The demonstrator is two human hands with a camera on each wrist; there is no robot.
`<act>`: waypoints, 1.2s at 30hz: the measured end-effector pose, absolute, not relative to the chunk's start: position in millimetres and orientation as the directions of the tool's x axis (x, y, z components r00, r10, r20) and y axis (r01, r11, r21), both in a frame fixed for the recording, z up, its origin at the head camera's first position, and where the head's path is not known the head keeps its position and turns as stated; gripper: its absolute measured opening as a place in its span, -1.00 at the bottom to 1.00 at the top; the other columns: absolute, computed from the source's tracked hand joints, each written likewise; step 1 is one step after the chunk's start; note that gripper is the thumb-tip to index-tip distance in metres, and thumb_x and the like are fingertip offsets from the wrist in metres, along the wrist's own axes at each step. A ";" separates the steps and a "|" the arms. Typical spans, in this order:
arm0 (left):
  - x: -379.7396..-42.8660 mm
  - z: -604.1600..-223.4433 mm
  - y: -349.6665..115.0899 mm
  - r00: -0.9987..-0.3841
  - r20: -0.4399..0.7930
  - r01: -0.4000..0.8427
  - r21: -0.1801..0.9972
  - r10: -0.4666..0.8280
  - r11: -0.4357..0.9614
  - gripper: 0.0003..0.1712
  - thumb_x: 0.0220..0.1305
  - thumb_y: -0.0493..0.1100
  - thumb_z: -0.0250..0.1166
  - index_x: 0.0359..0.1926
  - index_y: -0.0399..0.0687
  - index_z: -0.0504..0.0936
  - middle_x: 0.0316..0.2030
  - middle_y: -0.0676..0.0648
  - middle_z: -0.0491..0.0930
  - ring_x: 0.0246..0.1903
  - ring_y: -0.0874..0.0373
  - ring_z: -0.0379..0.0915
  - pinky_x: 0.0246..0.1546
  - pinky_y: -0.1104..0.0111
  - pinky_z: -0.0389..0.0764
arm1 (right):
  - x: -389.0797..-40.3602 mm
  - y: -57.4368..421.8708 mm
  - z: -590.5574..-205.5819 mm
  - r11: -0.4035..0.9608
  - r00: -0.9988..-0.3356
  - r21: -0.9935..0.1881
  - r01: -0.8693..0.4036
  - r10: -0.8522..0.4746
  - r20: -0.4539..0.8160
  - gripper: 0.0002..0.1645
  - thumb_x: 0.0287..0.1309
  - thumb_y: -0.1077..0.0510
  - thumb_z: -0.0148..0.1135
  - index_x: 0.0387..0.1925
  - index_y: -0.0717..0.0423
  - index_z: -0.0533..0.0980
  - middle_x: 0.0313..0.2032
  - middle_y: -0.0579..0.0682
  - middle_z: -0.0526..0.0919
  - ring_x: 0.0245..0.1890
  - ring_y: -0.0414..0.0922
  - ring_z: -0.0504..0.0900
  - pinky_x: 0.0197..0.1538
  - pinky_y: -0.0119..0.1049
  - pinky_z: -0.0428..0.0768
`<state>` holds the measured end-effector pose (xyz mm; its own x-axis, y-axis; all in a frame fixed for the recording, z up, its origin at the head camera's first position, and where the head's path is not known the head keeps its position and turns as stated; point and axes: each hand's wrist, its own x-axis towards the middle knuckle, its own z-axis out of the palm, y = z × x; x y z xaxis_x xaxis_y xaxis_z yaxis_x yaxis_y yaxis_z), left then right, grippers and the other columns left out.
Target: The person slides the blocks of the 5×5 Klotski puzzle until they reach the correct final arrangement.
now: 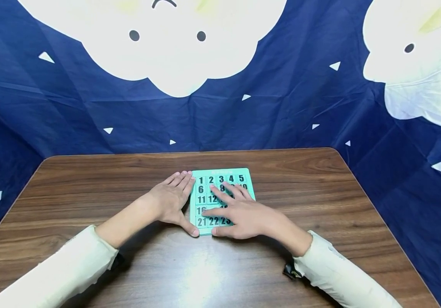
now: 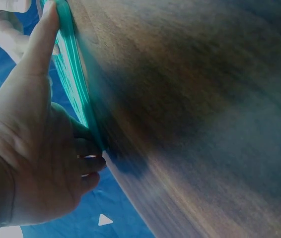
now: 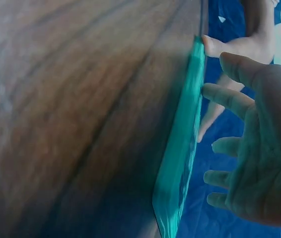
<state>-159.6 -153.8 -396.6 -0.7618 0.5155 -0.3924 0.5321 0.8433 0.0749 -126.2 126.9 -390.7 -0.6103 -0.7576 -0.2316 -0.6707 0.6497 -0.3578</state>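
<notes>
A green number slide puzzle (image 1: 201,231) lies flat on the wooden table, its black numbers in rows with 1 to 5 along the top. My left hand (image 1: 170,201) rests against its left side, fingers straight along the edge and thumb at the near left corner. Spread over the tiles is my right hand (image 1: 243,216), which hides many of the numbers on the right side. Its index fingertip is by the 16 tile and its thumb lies at the near edge. In the right wrist view, the puzzle's green side (image 3: 180,134) shows beside the spread fingers (image 3: 225,147).
The brown wood-grain table (image 1: 89,184) extends around the puzzle, with a bright glare spot near its front. Behind it hangs a dark blue cloth (image 1: 205,119) with white clouds and triangles. Pale sleeves (image 1: 62,269) cover both forearms, with a black strap piece (image 1: 291,270) under the right one.
</notes>
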 end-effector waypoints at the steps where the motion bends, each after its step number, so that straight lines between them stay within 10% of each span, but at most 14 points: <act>1: -159.5 -396.4 -153.7 -0.762 -0.394 0.531 0.074 0.514 0.844 0.94 -0.12 0.92 0.38 0.81 -0.41 -0.12 0.82 -0.44 -0.22 0.85 -0.31 -0.28 0.91 -0.11 -0.20 | -126.7 128.9 -389.6 0.651 -0.613 -0.361 -0.668 -0.756 -0.229 -0.31 0.67 -0.44 0.09 0.67 -0.52 0.43 0.88 0.06 -0.21 0.87 0.34 -0.27 0.82 0.50 -0.23; 36: -160.3 -389.6 -146.8 -0.755 -0.456 0.494 0.078 0.472 0.866 0.95 -0.10 0.87 0.44 0.81 -0.41 -0.19 0.82 -0.45 -0.31 0.86 -0.32 -0.35 0.91 -0.09 -0.27 | -127.7 178.5 -390.2 0.690 -0.682 -0.414 -0.594 -0.704 -0.197 -0.39 0.62 -0.39 0.23 0.54 -0.41 0.61 0.86 0.15 -0.12 0.84 0.45 -0.22 0.74 0.67 -0.20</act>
